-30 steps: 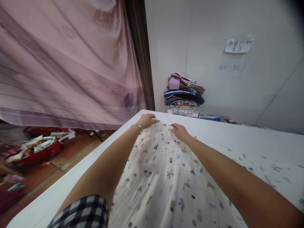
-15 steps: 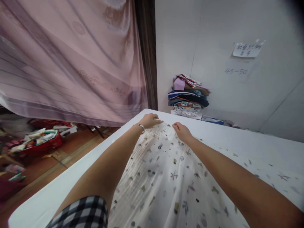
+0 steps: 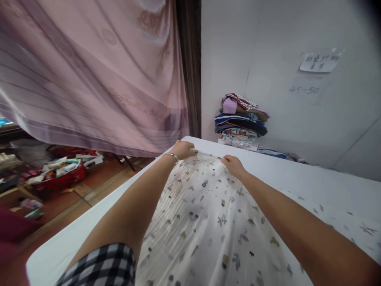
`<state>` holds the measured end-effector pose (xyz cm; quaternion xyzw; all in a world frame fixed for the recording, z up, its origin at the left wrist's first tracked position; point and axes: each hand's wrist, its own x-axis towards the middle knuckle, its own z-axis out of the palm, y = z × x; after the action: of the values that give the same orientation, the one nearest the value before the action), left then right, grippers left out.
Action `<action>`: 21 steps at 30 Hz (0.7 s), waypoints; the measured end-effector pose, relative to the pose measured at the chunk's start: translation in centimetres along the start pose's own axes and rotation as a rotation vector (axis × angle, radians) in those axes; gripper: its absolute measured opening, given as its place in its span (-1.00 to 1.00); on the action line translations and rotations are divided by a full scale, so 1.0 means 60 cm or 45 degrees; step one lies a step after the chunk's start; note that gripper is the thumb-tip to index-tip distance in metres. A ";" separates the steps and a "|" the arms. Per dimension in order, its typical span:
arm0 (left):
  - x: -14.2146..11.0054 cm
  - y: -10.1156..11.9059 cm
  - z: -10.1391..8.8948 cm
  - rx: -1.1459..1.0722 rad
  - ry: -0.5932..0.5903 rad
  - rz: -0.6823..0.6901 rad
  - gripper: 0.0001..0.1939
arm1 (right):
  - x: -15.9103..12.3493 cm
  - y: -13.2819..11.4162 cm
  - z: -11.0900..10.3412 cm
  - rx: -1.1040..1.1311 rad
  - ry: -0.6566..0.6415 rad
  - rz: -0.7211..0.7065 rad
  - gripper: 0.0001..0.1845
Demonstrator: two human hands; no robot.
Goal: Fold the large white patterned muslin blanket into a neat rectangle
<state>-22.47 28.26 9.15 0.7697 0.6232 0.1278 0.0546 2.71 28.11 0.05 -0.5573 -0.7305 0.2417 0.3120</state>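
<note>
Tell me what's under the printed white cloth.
The white tabletop shows on both sides of the printed white cloth, so it appears to run beneath. The part directly under is covered; I cannot tell whether anything else lies there.

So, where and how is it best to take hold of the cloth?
Probably by the far edge of the cloth, pinched at two spots, reaching over it from the near side. It looks soft and creased, so one pinch might let it sag; that edge runs between the left hand and right hand.
</note>
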 end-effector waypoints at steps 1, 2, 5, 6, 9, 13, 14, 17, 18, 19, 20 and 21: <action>-0.002 -0.006 -0.001 -0.075 0.009 -0.041 -0.79 | 0.000 0.002 0.000 -0.012 -0.004 0.025 -0.71; -0.003 -0.010 0.000 -0.197 0.018 -0.075 -0.78 | -0.001 0.003 0.000 -0.029 -0.011 0.042 -0.70; -0.006 -0.015 0.010 -0.667 0.049 -0.077 -0.76 | -0.001 0.003 0.002 -0.074 -0.050 0.058 -0.68; -0.006 -0.013 0.015 -0.780 0.062 -0.060 -0.76 | -0.001 0.001 0.003 -0.077 -0.059 0.056 -0.70; -0.009 0.000 0.027 -0.883 0.114 -0.016 -0.74 | -0.001 -0.011 0.008 -0.077 -0.065 0.028 -0.69; -0.023 0.026 0.031 -0.838 0.130 0.039 -0.75 | -0.004 -0.059 0.011 -0.051 0.060 -0.166 -0.53; -0.027 0.032 0.030 -0.811 0.121 0.059 -0.76 | -0.005 -0.075 0.011 -0.021 0.090 -0.222 -0.52; -0.042 0.051 0.026 -0.694 0.111 0.114 -0.78 | -0.010 -0.119 0.007 0.081 0.109 -0.312 -0.61; -0.046 0.056 0.024 -0.648 0.114 0.123 -0.78 | -0.012 -0.131 0.005 0.092 0.096 -0.318 -0.67; -0.050 0.061 0.023 -0.605 0.116 0.123 -0.77 | -0.014 -0.140 0.002 0.086 0.078 -0.312 -0.73; -0.054 0.064 0.023 -0.568 0.117 0.118 -0.76 | -0.015 -0.148 -0.001 0.068 0.060 -0.297 -0.77; -0.058 0.067 0.023 -0.539 0.118 0.114 -0.76 | -0.018 -0.153 -0.004 0.039 0.045 -0.280 -0.80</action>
<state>-19.00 24.09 8.36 0.7611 0.5495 0.2933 0.1807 -3.04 24.69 6.45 -0.4730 -0.7779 0.2073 0.3580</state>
